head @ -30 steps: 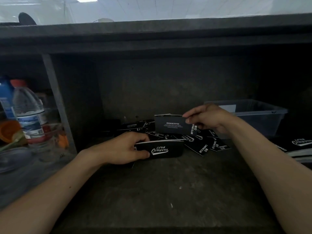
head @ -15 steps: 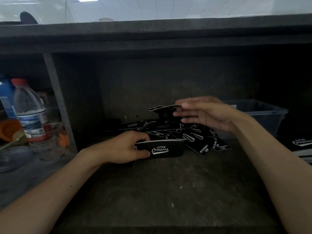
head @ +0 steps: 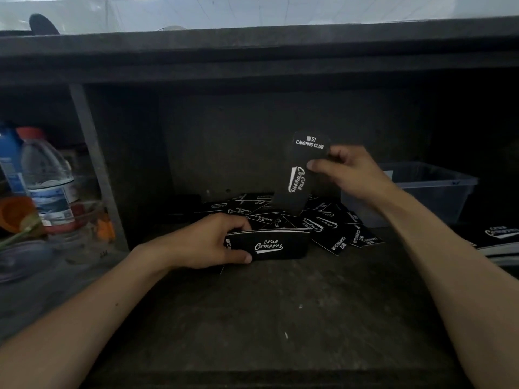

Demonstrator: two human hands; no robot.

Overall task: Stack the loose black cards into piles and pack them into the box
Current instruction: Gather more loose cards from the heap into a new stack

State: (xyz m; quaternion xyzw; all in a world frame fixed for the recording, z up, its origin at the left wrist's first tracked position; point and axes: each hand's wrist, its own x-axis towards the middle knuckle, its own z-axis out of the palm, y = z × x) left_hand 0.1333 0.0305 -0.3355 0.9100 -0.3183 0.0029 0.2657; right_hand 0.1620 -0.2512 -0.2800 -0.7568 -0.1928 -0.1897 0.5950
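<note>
Setting: a dark, rough, matte shelf board (head: 280, 318) in a dim cubby, closed by a back wall and a low overhanging top. A grey upright divider (head: 95, 169) bounds it on our left.

Containers: one translucent, open-topped rectangular plastic box (head: 438, 189) stands at the back right, behind our right wrist. We cannot tell what it holds. Left of the divider stand a clear plastic water bottle with a red cap (head: 47, 178) and an orange cup (head: 14, 211).

Cards: a heap of glossy black cards with white lettering (head: 331, 228) lies overlapping at the back centre, just beside the box.

Hands, well apart: our left hand (head: 207, 242) grips a squared pile of black cards (head: 275, 245) standing on its long edge on the board, thumb in front and fingers curled over the top. Our right hand (head: 356, 172) pinches a single round-cornered black card (head: 303, 169) upright above the heap, thumb across its face.

Room: the broad front stretch of board runs between our forearms, showing rough grain and pale specks. At the right edge lies a flat stack of black printed sheets (head: 502, 237), cut off by the frame.
</note>
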